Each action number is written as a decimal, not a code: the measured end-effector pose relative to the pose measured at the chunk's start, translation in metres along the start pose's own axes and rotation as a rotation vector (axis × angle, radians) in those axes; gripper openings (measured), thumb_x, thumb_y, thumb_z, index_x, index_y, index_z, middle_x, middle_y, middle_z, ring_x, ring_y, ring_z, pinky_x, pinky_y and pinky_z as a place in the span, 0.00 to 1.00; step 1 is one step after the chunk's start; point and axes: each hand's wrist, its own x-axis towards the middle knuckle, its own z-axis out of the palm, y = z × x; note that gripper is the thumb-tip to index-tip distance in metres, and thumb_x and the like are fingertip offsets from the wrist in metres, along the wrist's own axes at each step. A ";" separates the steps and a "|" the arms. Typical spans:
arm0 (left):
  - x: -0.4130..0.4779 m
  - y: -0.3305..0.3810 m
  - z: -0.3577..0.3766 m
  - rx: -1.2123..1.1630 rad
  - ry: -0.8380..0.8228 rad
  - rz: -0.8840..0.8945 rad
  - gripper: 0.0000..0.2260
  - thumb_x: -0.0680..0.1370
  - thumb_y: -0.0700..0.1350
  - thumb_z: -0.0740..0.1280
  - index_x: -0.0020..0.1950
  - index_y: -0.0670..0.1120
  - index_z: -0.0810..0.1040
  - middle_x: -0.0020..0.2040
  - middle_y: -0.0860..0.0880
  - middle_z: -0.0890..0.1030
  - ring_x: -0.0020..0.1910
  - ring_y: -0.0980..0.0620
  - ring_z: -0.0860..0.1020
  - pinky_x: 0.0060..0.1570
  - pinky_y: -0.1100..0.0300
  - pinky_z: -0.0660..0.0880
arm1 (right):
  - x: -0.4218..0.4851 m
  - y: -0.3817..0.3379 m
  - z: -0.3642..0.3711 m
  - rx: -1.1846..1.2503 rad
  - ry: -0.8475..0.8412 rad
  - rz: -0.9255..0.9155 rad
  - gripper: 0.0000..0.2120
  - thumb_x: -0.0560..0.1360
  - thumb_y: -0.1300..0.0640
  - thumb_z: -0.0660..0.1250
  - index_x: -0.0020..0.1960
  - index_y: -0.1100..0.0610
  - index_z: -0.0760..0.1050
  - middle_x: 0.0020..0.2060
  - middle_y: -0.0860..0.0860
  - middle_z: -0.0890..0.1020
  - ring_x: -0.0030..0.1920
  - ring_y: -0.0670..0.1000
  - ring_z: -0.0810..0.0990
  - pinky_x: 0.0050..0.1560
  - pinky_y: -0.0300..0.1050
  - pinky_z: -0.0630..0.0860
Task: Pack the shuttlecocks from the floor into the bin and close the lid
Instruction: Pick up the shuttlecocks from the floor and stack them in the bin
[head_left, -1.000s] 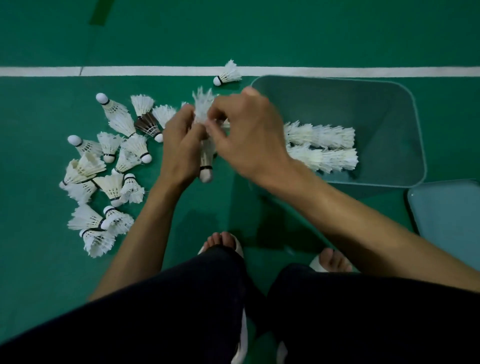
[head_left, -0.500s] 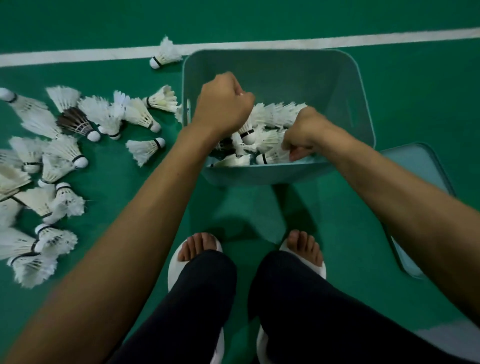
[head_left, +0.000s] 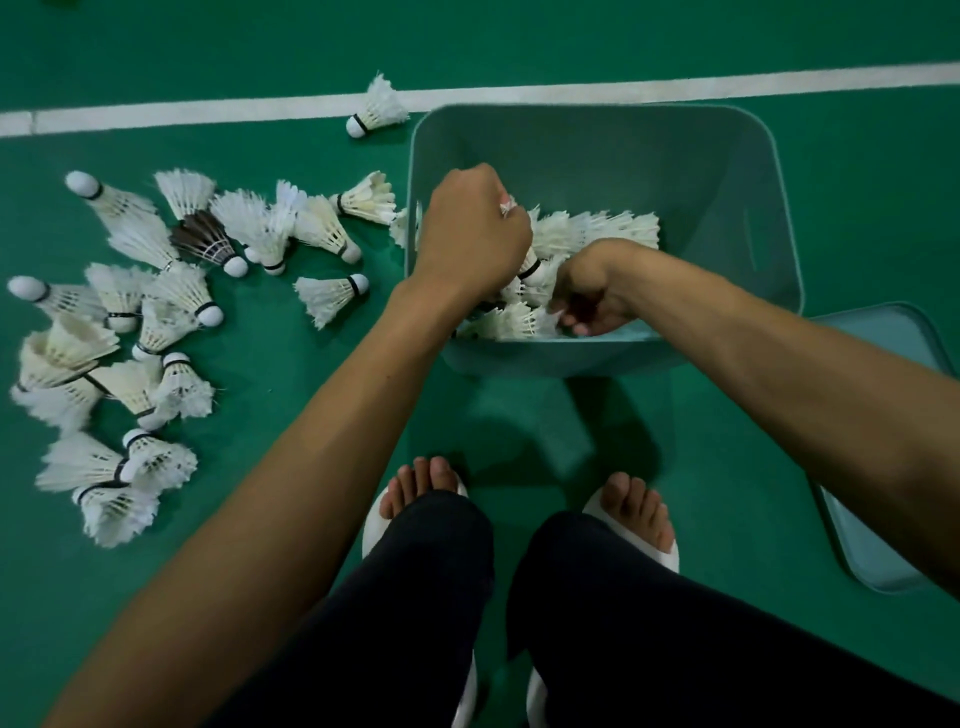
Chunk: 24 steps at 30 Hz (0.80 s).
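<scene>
A teal bin (head_left: 597, 150) stands on the green floor ahead of my feet, with several white shuttlecocks (head_left: 602, 231) lying inside it. My left hand (head_left: 470, 231) is over the bin's left side and grips a short stack of shuttlecocks (head_left: 531, 267); feather tips poke out above the fist and a cork below. My right hand (head_left: 592, 299) is low in the bin by the near wall, its fingers curled down among the shuttlecocks; whether it holds one is unclear. Several more shuttlecocks (head_left: 156, 312) are scattered on the floor to the left.
The bin's teal lid (head_left: 872, 551) lies flat on the floor at the right, partly under my right forearm. One shuttlecock (head_left: 376, 109) lies by the white court line (head_left: 208, 111). My feet in white sandals (head_left: 670, 551) stand just before the bin.
Both hands carried the stack from above the floor into the bin. Since half a second ago the left hand has sunk lower, and the right fist has loosened by the near wall.
</scene>
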 end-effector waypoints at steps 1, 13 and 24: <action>-0.001 0.000 0.002 0.001 0.007 0.001 0.08 0.76 0.38 0.63 0.47 0.34 0.77 0.45 0.38 0.80 0.48 0.41 0.77 0.42 0.49 0.71 | 0.003 0.000 0.001 0.026 0.000 -0.006 0.10 0.83 0.66 0.60 0.42 0.63 0.71 0.31 0.56 0.76 0.30 0.49 0.74 0.22 0.38 0.77; 0.006 -0.007 0.012 -0.003 -0.016 -0.036 0.05 0.76 0.45 0.69 0.45 0.45 0.75 0.44 0.50 0.78 0.47 0.48 0.76 0.41 0.57 0.66 | -0.007 -0.002 -0.023 -0.280 0.123 -0.139 0.10 0.75 0.59 0.76 0.47 0.66 0.79 0.40 0.59 0.87 0.36 0.56 0.86 0.34 0.45 0.84; -0.004 0.020 0.005 -0.403 -0.268 -0.166 0.23 0.75 0.45 0.74 0.65 0.42 0.69 0.44 0.51 0.74 0.40 0.55 0.73 0.37 0.59 0.70 | -0.056 0.028 -0.050 0.120 -0.045 -0.796 0.24 0.68 0.72 0.75 0.61 0.59 0.78 0.47 0.59 0.83 0.41 0.49 0.82 0.50 0.51 0.80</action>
